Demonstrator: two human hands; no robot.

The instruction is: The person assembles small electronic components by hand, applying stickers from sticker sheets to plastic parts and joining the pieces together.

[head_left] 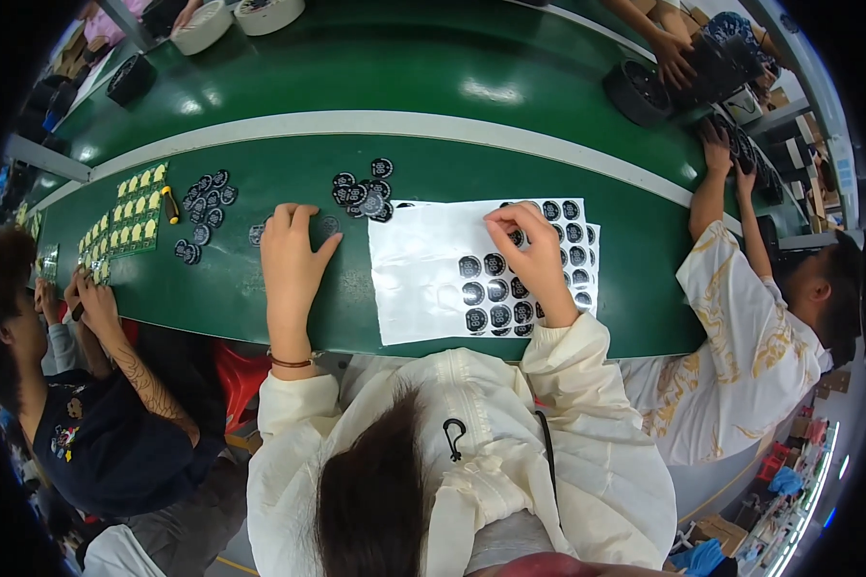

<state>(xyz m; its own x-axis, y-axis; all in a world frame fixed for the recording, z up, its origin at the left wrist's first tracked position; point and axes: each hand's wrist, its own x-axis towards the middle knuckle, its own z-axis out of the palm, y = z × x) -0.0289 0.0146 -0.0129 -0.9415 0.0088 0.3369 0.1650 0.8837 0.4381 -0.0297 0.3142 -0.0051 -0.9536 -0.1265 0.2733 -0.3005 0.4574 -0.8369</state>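
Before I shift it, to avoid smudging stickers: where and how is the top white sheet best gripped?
Probably pinch the lower-left corner from the left: the top white sheet lies flat, that corner is bare of round black stickers, and the left hand is on that side.

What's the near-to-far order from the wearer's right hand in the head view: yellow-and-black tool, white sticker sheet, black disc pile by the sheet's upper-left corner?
From the right hand:
1. White sticker sheet: directly beneath it.
2. Black disc pile: to its left, at the sheet's upper-left corner.
3. Yellow-and-black tool: far to its left.
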